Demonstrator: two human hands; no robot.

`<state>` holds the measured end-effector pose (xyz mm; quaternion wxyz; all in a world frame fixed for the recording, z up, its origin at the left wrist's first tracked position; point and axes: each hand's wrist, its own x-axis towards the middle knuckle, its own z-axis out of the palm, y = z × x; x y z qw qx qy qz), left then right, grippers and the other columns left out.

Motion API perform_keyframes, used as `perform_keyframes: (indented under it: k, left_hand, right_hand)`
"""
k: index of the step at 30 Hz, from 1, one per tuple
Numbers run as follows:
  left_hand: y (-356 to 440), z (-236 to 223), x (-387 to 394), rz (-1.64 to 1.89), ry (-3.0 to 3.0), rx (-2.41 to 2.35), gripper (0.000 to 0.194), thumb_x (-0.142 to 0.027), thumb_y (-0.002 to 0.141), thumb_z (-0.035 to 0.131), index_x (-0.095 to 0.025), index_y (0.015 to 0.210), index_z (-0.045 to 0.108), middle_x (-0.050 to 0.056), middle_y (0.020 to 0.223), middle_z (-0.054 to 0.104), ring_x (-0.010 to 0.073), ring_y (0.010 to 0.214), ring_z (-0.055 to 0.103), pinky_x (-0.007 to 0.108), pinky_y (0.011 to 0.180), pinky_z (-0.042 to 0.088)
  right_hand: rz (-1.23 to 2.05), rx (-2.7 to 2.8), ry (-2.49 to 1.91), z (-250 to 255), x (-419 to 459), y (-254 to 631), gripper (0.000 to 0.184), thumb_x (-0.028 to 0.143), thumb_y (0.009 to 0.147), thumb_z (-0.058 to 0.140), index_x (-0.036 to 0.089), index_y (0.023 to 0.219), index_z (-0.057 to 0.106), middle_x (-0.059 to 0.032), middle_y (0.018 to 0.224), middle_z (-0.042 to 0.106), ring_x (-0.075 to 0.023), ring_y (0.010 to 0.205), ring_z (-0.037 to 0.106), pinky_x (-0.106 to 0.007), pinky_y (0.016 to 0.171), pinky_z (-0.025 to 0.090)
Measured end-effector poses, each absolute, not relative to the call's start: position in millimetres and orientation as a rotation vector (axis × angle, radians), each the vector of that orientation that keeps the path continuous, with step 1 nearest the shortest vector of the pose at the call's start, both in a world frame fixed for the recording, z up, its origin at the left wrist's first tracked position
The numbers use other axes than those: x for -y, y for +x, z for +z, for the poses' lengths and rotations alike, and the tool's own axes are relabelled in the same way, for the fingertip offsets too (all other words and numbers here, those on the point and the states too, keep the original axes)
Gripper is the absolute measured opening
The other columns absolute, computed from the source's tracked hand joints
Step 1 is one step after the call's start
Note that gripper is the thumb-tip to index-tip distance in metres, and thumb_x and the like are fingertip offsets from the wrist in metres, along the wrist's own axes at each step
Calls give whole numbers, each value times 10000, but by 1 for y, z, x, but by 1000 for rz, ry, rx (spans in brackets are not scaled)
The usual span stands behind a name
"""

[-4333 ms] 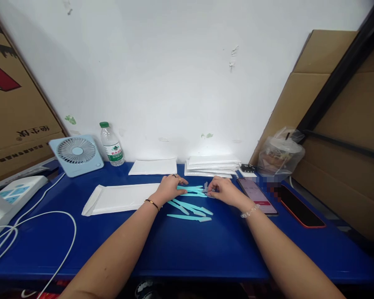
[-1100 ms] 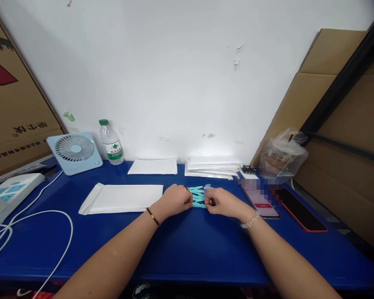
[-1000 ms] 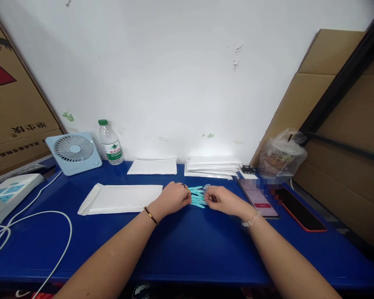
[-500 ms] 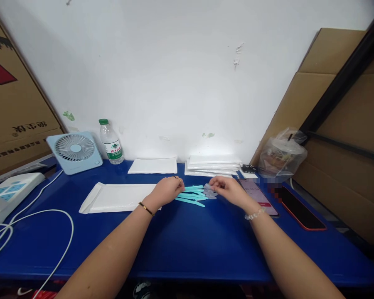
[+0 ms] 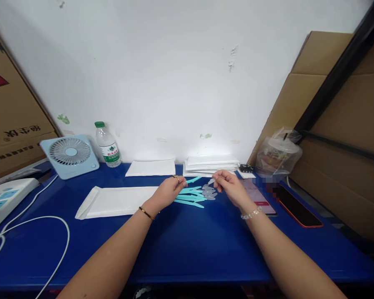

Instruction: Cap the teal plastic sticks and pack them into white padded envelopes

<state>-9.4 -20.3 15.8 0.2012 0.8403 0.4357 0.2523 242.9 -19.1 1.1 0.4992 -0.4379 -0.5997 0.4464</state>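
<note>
Across the blue bench (image 5: 187, 249), your forearms angle inward. Your left hand (image 5: 168, 191), palm down, pinches one turquoise stick (image 5: 194, 180) above the turquoise pile (image 5: 191, 198). Your right hand (image 5: 229, 187), bent toward it, pinches a small translucent piece (image 5: 211, 181) just above the translucent pieces (image 5: 209, 192) beside that pile.

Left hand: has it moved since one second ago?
Yes, the left hand has moved left, hiding more of the nearer white packet's right end.
</note>
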Motion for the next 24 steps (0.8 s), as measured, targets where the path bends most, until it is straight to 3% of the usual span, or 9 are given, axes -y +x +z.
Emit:
perform_keyframes:
  k: [6, 24]
  left_hand:
    - [-11, 9, 16, 675, 2451, -1308, 313, -368, 938, 298, -199, 781, 511, 6, 698, 538, 150, 664, 493, 255, 628, 372]
    - [-7, 9, 18, 625, 2459, -1214, 315, -362, 930, 316, -199, 721, 487, -6, 687, 527, 141, 641, 484, 243, 595, 335]
  right_hand:
    - [1273, 1412, -973, -5, 18, 239, 337, 443, 720, 697, 164, 875, 593, -47, 751, 678, -144, 628, 636, -265, 590, 493]
    - [1188, 1498, -956, -3, 27, 220, 217, 375, 791, 646, 166, 814, 591, -11, 666, 650, -122, 576, 614, -243, 563, 465]
